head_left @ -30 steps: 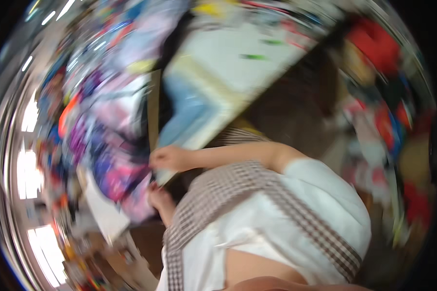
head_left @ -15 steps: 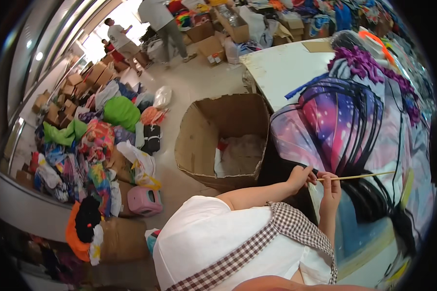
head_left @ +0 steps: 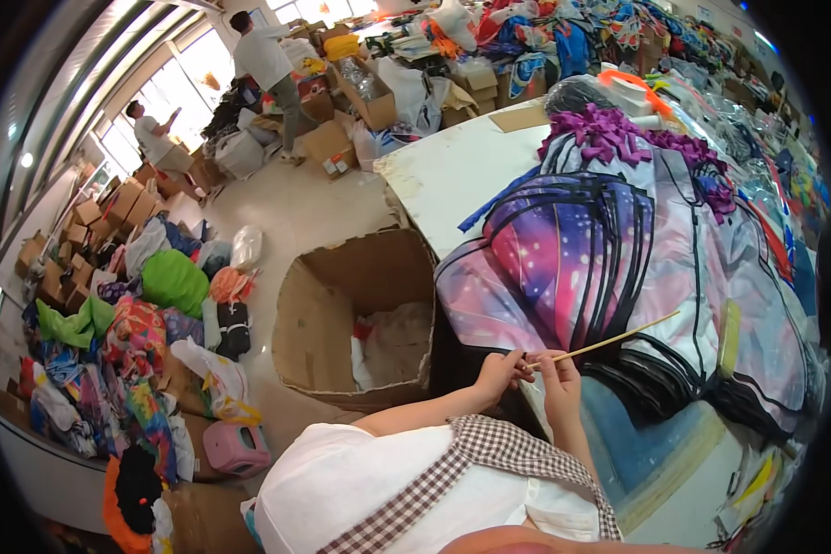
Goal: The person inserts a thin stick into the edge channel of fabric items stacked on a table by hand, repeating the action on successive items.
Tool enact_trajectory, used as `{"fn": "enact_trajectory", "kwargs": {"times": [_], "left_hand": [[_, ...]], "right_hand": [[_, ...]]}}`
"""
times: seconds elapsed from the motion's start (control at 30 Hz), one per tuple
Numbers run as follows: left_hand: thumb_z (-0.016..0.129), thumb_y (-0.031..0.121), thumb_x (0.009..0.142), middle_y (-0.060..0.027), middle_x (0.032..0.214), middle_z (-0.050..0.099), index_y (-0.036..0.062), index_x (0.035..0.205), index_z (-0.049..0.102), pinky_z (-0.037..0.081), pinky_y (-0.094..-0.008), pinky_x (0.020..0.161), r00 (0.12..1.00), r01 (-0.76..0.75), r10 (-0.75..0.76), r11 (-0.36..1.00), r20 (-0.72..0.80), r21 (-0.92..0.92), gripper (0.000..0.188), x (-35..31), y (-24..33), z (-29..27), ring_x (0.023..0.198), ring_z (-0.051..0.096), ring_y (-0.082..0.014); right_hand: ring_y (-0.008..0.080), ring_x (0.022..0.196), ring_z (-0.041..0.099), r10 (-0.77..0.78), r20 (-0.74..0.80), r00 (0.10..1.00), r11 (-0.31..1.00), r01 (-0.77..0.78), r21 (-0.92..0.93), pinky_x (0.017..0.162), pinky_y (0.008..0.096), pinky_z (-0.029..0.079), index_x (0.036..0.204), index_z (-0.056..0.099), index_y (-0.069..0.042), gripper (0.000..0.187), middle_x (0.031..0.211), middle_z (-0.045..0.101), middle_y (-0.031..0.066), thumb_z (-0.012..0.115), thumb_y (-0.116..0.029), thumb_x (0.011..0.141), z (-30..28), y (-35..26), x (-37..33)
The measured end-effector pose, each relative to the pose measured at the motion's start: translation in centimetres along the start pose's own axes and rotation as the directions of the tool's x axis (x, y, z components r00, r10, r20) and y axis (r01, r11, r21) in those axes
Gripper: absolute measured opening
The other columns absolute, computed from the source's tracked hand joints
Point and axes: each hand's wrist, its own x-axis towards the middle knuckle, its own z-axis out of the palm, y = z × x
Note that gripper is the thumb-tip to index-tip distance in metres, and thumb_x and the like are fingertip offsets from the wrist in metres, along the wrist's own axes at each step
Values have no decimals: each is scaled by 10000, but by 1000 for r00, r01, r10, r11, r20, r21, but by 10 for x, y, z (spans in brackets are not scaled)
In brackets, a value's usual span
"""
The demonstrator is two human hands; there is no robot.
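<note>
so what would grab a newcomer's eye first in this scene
Probably the fanned stack of pink and purple galaxy-print sheets on the white table at right. Just below it, the left hand and right hand pinch a thin wooden stick. An open cardboard box stands on the floor at centre, with colourful heaps further left.

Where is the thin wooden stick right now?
In the head view, lower centre-right: the thin wooden stick is pinched at its near end by both hands, slanting up right over the stack of purple-pink fabric pieces.
</note>
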Motion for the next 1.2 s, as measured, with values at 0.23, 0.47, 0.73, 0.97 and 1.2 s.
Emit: {"fn": "enact_trajectory", "kwargs": {"times": [0.23,0.47,0.73,0.97,1.2], "left_hand": [[506,344,960,-131,756,684,-14,787,643,427,-236,499,1000,-13,13,1000,-11,-24,421,3,-3,-1,657,686,-181],[498,365,970,-98,714,686,-10,832,677,427,-232,504,1000,-26,26,999,-7,-31,437,2,-4,0,551,587,-128],[507,360,961,-100,739,658,-3,784,614,421,-237,478,999,-32,32,999,10,-16,418,2,-4,-2,660,697,-206],[498,357,968,-88,722,654,12,762,616,408,-237,480,1000,-25,25,1000,11,-15,419,1,-2,0,655,696,-195],[497,356,971,-94,731,662,7,762,618,415,-233,477,1000,-19,19,1000,1,-1,425,3,-3,0,660,698,-194]], "right_hand": [[127,911,604,-35,37,999,999,35,6,872,278,454,1022,589,-8,161,991,664,89,507,-145,999,-1,-1,-3],[144,930,605,5,43,999,1000,-5,-13,880,298,458,1019,594,-13,181,991,664,93,517,-175,998,4,-6,-6],[135,914,611,-19,50,999,1000,20,-12,844,284,472,1024,596,-9,199,997,668,93,511,-187,1003,6,-6,-5],[128,917,599,-4,36,999,999,5,-33,865,289,452,1017,605,-11,205,979,666,80,512,-193,1002,5,-8,-6],[138,928,610,-40,33,999,999,41,-31,854,279,471,1022,589,0,192,996,668,96,512,-175,1002,0,-3,-5]]}}
